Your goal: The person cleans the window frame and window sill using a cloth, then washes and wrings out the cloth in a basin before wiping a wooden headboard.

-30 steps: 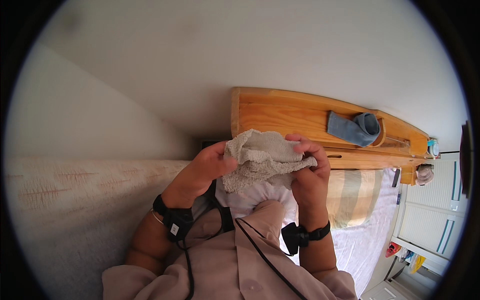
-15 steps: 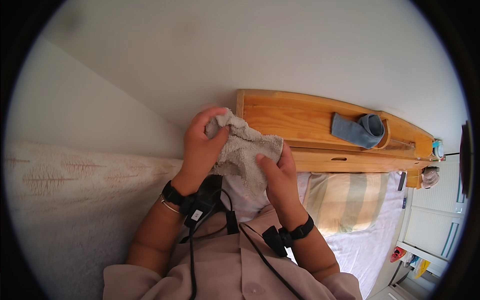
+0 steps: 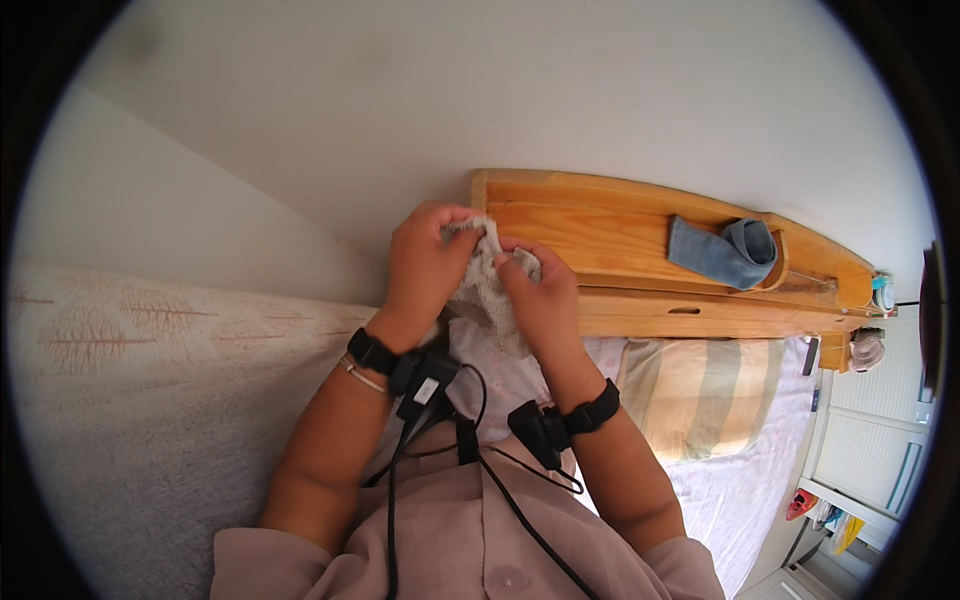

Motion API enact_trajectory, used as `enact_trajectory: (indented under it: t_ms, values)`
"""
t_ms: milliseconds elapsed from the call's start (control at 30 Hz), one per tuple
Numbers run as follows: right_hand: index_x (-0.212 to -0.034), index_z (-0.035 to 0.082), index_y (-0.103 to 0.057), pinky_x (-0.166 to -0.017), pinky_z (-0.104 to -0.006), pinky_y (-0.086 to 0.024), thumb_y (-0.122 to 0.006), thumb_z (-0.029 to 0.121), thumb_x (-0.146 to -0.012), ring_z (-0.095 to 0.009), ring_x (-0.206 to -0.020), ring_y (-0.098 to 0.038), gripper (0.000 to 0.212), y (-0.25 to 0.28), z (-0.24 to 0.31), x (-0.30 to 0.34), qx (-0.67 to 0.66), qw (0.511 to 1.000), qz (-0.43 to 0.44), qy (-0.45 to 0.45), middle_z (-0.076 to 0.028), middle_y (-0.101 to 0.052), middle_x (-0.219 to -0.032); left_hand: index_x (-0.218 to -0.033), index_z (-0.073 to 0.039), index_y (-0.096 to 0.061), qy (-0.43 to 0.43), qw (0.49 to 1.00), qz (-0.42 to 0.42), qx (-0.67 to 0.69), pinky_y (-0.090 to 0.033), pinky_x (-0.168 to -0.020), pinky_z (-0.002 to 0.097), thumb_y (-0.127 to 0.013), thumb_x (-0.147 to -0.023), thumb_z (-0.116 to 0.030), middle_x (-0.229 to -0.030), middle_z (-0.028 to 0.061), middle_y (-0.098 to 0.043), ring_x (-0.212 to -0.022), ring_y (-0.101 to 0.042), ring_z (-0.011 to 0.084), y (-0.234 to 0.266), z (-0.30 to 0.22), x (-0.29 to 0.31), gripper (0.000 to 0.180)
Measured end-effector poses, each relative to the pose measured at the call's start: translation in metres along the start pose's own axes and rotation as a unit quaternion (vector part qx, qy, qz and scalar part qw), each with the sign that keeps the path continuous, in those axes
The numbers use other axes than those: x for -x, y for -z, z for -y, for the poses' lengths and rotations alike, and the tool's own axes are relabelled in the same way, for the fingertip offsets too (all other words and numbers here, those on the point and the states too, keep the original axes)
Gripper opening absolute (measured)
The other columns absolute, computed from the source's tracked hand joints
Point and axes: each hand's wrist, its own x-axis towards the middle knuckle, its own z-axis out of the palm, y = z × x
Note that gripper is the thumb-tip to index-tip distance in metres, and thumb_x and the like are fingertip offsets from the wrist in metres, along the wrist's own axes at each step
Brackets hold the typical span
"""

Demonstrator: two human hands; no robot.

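A grey-beige terry cloth (image 3: 480,290) hangs bunched between my two hands, in front of the headboard's left end. My left hand (image 3: 425,262) pinches its upper edge between thumb and fingers. Close beside it, my right hand (image 3: 540,297) grips the gathered cloth, thumb and fingers nearly meeting the left hand's. The lower part of the cloth droops in folds, partly hidden behind my right hand. Each wrist wears a black strap with a small black device; cables run down over my shirt.
A wooden headboard (image 3: 600,225) with a shelf stands against the wall; a folded blue-grey cloth (image 3: 722,252) lies on it. Below are a striped pillow (image 3: 700,400) and a pale sheet (image 3: 710,510). At the left, a patterned pale fabric (image 3: 150,340) covers something along the wall.
My hands have come together, the right moving up and left. The cloth, spread between them before, is now gathered and bunched.
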Motion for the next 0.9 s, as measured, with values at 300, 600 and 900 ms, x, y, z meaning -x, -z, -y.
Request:
enact_trajectory:
  t_ms: [300, 600, 900]
  values:
    - [-0.107, -0.001, -0.067, -0.077, -0.0277, -0.05, -0.061, 0.007, -0.086, -0.014, -0.085, -0.064, 0.024, 0.007, -0.007, -0.004, 0.003, 0.999, 0.032, -0.033, -0.012, -0.07, -0.091, -0.089, -0.002, -0.071, -0.012, 0.998, 0.053, 0.043, -0.051, -0.072, 0.0294, -0.069, -0.077, 0.0, -0.088, 0.011, -0.067, -0.082, -0.066, 0.0223, 0.001, -0.003, -0.004, 0.012]
    - [-0.121, -0.001, -0.062, -0.09, -0.0263, -0.046, -0.058, 0.0, -0.084, -0.015, -0.103, -0.059, 0.038, 0.026, 0.007, 0.004, -0.074, 0.995, -0.061, 0.014, -0.013, -0.065, -0.115, -0.101, -0.002, -0.069, -0.015, 0.995, 0.032, 0.094, -0.048, -0.071, 0.0236, -0.069, -0.082, -0.002, -0.088, 0.0054, -0.063, -0.079, -0.06, 0.0121, 0.0, -0.005, 0.015, 0.019]
    - [-0.114, -0.002, -0.064, -0.084, -0.0285, -0.049, -0.07, 0.013, -0.083, -0.018, -0.093, -0.063, 0.035, 0.042, 0.017, -0.036, 0.181, 0.969, -0.137, 0.101, -0.013, -0.067, -0.105, -0.108, -0.003, -0.068, -0.008, 0.993, 0.035, 0.111, -0.039, -0.06, 0.0204, -0.065, -0.087, -0.003, -0.089, 0.0004, -0.058, -0.069, -0.047, 0.0059, -0.007, -0.032, 0.006, 0.021]
